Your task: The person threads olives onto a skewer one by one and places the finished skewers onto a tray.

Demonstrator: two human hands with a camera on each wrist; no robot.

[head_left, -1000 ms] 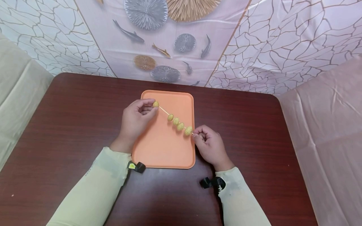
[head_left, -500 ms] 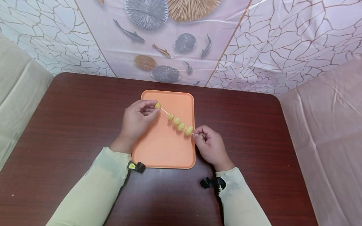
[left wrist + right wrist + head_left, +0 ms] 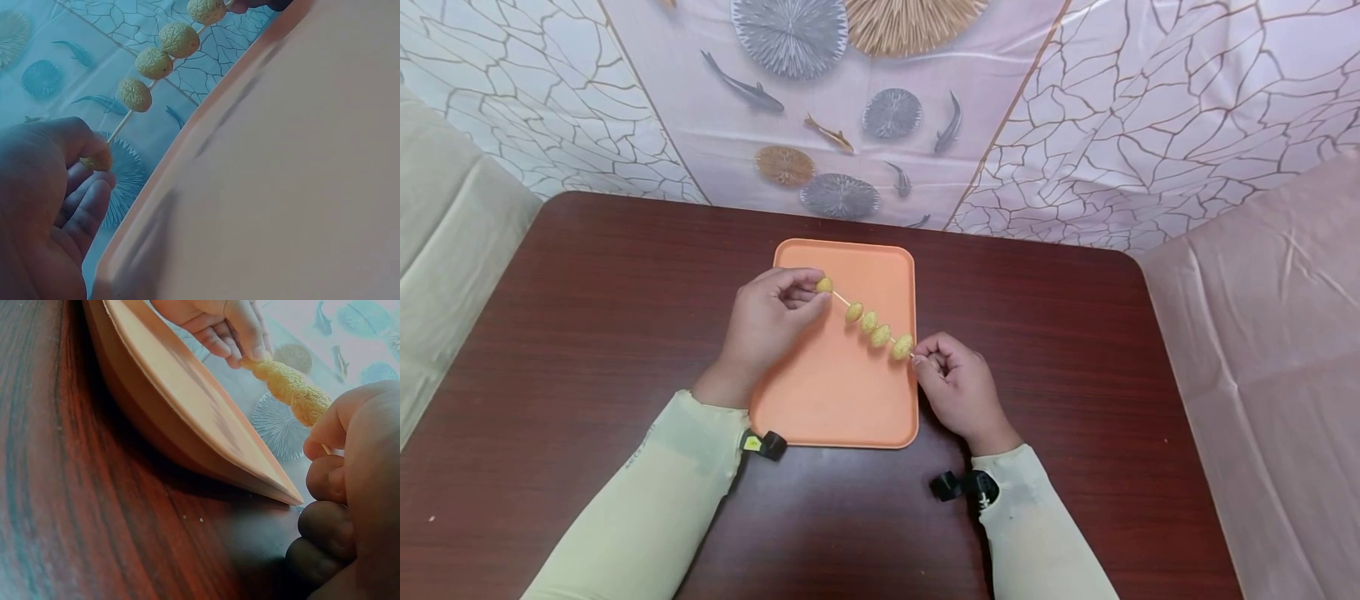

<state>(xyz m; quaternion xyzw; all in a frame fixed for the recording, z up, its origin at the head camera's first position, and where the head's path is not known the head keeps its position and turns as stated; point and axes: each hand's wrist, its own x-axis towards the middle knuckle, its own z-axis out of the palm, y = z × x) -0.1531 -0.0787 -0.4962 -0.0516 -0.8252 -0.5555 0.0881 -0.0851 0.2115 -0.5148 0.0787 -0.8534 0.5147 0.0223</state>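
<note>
A thin wooden skewer (image 3: pixel 841 297) slants above the orange tray (image 3: pixel 820 408), strung with several small yellow wrinkled balls (image 3: pixel 881 336) that look like baby potatoes. My left hand (image 3: pixel 767 321) pinches the ball at the far left end, the yellow potato (image 3: pixel 99 159), between thumb and fingers. Bare stick shows between that potato and the others in the left wrist view. Over the tray's right edge, my right hand (image 3: pixel 958 383) grips the skewer's other end with curled fingers. In the right wrist view the fingers mostly hide that end.
The tray lies on a dark red-brown wooden table (image 3: pixel 1060 350). Behind the table hangs a patterned cloth (image 3: pixel 887 179), and plain pale cloths flank both sides. A black wrist camera (image 3: pixel 771 445) sits on the left sleeve, another camera (image 3: pixel 946 485) on the right.
My left hand has moved slightly right and down along the skewer with its potato, narrowing the gap to the others. My right hand has stayed nearly still.
</note>
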